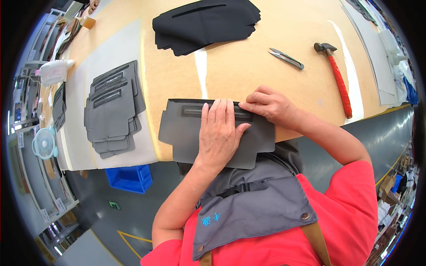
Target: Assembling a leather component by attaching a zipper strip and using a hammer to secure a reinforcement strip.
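Note:
A dark grey cut-out panel (262, 138) with notched corners lies at the table's near edge, its lower part jutting over it. Along its far side runs a long slot-like strip (191, 111). My left hand (218, 133) rests flat on the panel's middle, fingers stretched toward the far edge and thumb held apart. With thumb and fingertips closed, my right hand (271, 106) pinches the panel's far edge, right of the left fingers. What lies under the left palm is hidden.
Stacked grey panels (104, 117) lie to the left, a pile of black pieces (206, 26) at the back. Thread snips (286, 58) and a red-handled hammer (339, 84) are on the right. A blue bin (128, 178) stands below the table, a small fan (45, 143) far left.

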Demonstrator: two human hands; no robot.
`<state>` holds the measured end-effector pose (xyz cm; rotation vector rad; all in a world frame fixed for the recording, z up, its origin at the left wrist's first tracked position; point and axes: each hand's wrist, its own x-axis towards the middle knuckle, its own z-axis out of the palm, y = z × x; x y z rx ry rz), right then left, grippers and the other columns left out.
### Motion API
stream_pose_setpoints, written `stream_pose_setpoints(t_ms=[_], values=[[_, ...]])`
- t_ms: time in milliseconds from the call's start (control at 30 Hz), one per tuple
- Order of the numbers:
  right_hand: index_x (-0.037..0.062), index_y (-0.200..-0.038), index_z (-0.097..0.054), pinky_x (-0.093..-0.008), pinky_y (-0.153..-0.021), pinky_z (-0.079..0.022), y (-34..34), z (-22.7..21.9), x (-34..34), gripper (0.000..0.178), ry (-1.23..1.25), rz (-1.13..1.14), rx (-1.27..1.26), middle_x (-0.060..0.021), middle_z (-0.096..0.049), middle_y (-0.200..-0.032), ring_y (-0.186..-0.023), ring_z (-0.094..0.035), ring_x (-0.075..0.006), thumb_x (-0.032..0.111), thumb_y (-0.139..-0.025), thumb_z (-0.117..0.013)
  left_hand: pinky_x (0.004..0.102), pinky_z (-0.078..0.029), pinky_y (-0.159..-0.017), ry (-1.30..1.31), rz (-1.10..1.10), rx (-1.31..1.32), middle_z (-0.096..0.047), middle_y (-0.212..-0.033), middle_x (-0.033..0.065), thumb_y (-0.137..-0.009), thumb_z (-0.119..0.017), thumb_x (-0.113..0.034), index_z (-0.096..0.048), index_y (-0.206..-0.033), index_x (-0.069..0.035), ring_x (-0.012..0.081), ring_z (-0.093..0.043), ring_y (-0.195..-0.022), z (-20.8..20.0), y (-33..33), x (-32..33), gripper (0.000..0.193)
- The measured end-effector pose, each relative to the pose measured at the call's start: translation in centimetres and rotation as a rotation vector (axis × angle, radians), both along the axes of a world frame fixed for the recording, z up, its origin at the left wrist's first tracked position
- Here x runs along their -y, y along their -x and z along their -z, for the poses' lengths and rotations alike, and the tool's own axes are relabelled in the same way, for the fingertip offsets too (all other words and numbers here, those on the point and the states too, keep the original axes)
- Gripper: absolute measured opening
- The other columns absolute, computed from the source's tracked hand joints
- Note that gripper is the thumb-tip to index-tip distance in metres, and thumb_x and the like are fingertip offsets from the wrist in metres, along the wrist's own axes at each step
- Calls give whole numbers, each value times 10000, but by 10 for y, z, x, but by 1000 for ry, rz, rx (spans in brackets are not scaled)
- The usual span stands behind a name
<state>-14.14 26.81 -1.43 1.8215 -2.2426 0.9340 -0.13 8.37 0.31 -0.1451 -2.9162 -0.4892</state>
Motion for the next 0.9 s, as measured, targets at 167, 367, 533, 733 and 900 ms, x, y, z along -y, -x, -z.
stream_pose_setpoints(t_ms=[167,367,533,733,900], values=[[65,-1127,-745,-346,-834,-567,-11,-6,-4,404,-38,152,225,-50,-667,-1009,-944,-633,-240,13,-729,-701,571,-361,-1145,135,-15,-33,-525,-1355,191,-956,-667,-436,-572,-1385,-12,359,-501,-1307,3,-2,-9,610],[60,-1118,-738,-366,-816,-575,-5,-10,-17,324,-79,-3,32,-72,-682,-1034,-945,-661,-269,11,-798,-734,556,-372,-1142,117,1,-8,-517,-1369,189,-960,-668,-412,-549,-1404,-4,369,-493,-1316,-1,-3,-20,614],[61,-1133,-735,-360,-823,-576,-11,-9,-25,394,-53,172,323,-62,-675,-1034,-961,-651,-262,8,-742,-729,554,-389,-1134,16,33,-9,-519,-1357,195,-961,-675,-371,-560,-1406,-32,372,-508,-1299,2,0,-20,571],[65,-1130,-732,-351,-829,-575,-6,-6,-34,436,-68,18,-11,-60,-671,-1041,-971,-646,-254,24,-696,-725,557,-400,-1129,27,47,4,-519,-1351,201,-960,-685,-316,-595,-1399,-95,383,-515,-1296,-2,0,-24,499],[70,-1129,-737,-363,-820,-585,7,-8,-32,339,-103,-31,46,-70,-678,-1034,-960,-657,-262,15,-796,-703,507,-447,-1080,6,58,-48,-554,-1307,195,-955,-693,-262,-624,-1359,-93,379,-543,-1243,-12,4,-12,443]])
